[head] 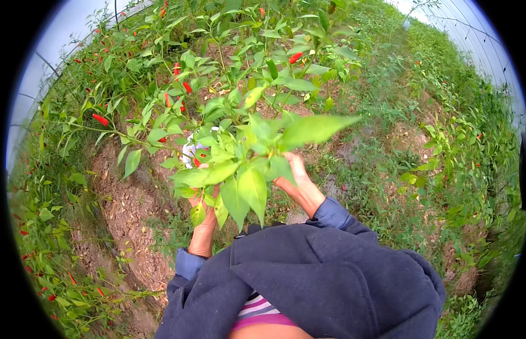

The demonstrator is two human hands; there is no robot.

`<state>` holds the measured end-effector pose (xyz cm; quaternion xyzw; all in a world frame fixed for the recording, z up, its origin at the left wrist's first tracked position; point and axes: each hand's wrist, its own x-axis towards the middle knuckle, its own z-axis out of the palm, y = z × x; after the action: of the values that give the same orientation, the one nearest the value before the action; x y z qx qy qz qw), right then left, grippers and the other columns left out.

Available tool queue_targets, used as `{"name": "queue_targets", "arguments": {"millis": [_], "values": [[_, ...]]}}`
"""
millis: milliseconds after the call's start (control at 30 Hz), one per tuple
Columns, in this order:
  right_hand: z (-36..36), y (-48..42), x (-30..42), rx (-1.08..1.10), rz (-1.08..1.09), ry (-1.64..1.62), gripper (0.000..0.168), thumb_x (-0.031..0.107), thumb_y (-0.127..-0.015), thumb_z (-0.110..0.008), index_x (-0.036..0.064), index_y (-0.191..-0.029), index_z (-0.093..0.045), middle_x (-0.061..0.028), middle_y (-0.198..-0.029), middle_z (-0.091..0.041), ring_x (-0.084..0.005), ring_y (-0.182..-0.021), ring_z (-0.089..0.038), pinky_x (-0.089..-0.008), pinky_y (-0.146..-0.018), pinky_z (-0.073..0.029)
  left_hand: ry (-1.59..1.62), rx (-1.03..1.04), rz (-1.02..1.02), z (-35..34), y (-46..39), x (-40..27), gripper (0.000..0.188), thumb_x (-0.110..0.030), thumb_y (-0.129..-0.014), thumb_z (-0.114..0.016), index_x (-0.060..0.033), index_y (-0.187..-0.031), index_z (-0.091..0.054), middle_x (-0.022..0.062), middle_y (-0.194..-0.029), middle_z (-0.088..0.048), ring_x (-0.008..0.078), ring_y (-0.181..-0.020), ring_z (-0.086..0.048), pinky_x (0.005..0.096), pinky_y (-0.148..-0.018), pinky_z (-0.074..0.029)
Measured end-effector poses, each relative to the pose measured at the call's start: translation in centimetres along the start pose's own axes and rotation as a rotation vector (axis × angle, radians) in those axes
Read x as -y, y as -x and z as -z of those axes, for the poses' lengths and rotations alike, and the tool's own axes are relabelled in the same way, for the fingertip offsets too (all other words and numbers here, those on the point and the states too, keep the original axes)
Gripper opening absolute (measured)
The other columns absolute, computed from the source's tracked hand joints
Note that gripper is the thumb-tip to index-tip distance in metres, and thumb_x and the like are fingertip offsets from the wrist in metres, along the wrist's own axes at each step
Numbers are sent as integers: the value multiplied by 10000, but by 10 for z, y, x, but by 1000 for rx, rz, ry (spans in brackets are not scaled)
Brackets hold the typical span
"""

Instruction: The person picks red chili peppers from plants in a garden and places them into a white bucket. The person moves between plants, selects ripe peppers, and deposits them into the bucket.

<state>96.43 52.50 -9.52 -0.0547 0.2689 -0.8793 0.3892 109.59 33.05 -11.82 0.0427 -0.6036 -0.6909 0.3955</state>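
A chili pepper plant (252, 186) with broad green leaves rises close beneath the camera and covers much of both hands. My left hand (205, 201) reaches in among its lower leaves on the left. Its fingers are mostly hidden, so its grip cannot be made out. My right hand (299, 180) is at the plant's right side, with its fingertips behind a leaf. What it touches is hidden. Just beyond my left hand, partly behind leaves, shows a white object (188, 150), with a red chili pepper (197, 162) in front of it or beside it.
A side branch bearing a red chili (100, 119) stretches out to the left. Further ahead hang another red chili (295, 57) and a green chili (271, 68). Bare soil (131, 224) runs along the left, and low weeds (356, 169) cover the right. Greenhouse film (462, 29) arches overhead.
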Motion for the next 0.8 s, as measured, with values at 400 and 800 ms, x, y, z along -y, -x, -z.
{"name": "queue_targets", "arguments": {"millis": [400, 800], "values": [[-49, -35, 194, 268, 599, 583, 288, 155, -890, -495, 56, -1144, -586, 59, -654, -464, -1, -486, -336, -176, -411, -241, 475, 257, 80, -10, -89, -133, 508, -198, -916, -464, 7, -1371, -367, 168, -1212, -549, 273, -946, -626, 400, -811, -545], [-133, -44, 178, 273, 768, 1885, 379, 395, -815, -663, 66, -1002, -685, -70, -820, -678, -145, -713, -599, -334, -636, -464, -149, 730, 371, -143, -166, -83, 301, -207, -848, -680, -38, -1091, -627, 18, -881, -655, 91, -717, -590, 253, -642, -478]]}}
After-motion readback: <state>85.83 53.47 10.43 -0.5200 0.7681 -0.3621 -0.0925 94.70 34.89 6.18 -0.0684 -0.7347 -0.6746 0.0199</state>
